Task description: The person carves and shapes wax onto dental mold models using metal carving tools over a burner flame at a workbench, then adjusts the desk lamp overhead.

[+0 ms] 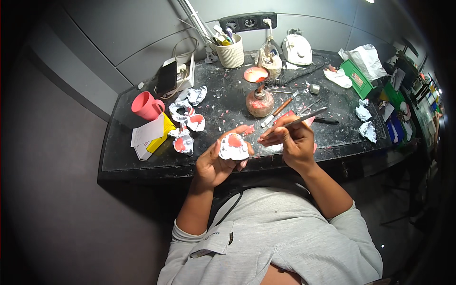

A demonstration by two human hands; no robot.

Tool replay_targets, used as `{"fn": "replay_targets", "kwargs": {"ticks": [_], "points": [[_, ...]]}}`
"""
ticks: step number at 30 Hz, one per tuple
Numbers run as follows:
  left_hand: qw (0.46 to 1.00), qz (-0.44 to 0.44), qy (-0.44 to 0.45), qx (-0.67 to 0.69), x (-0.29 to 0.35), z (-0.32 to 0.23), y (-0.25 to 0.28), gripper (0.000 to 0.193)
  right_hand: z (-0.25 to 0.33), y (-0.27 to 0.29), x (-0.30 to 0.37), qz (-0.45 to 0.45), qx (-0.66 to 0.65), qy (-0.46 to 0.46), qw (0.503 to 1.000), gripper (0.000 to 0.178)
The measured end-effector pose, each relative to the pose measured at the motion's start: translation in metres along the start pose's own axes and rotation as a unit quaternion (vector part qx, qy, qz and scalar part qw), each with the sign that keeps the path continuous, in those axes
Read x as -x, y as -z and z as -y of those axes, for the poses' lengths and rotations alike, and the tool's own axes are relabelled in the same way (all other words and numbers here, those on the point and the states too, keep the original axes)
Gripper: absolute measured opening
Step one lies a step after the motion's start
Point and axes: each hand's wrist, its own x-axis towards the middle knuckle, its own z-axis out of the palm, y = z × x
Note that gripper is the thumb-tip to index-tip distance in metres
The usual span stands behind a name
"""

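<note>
My left hand (213, 164) is closed around a white plaster dental cast (232, 153), with pink wax (235, 140) in its middle. To the right, my right hand (299, 147) grips a slim grey metal wax-carving tool (308, 116) like a pen; one end slants up past the fingers, and its working tip is hard to make out. The tool and the cast are apart. Behind the hands stands a glass spirit burner (260, 103), with a small pan (256, 74) of melted pink wax above it. A wooden-handled wax knife (284, 103) lies beside the burner.
More plaster casts (183, 142) lie at left, near a yellow box (161, 133) and a pink mug (146, 105). A pen cup (230, 53), phone (166, 78) and white device (298, 49) stand behind. At right are a green box (355, 80) and plaster pieces (367, 131). Wax scraps litter the black desk (128, 156).
</note>
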Motion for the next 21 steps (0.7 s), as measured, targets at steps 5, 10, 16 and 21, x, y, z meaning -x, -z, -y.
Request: {"fn": "replay_targets", "kwargs": {"ticks": [5, 10, 16, 21], "points": [[0.984, -0.003, -0.055, -0.171, 0.001, 0.001, -0.015, 0.080, 0.002, 0.004, 0.005, 0.013, 0.218, 0.096, 0.971, 0.011], [0.987, -0.003, -0.044, -0.152, 0.001, 0.003, -0.010, 0.085, 0.020, -0.017, 0.005, 0.099, 0.384, 0.192, 0.897, 0.022], [0.990, 0.012, -0.039, -0.135, 0.002, 0.002, -0.012, 0.087, 0.005, -0.013, 0.005, 0.202, 0.383, 0.262, 0.863, 0.042], [0.987, 0.002, -0.034, -0.156, 0.003, 0.003, -0.012, 0.087, 0.006, -0.014, 0.002, 0.212, 0.389, 0.272, 0.854, 0.042]]}}
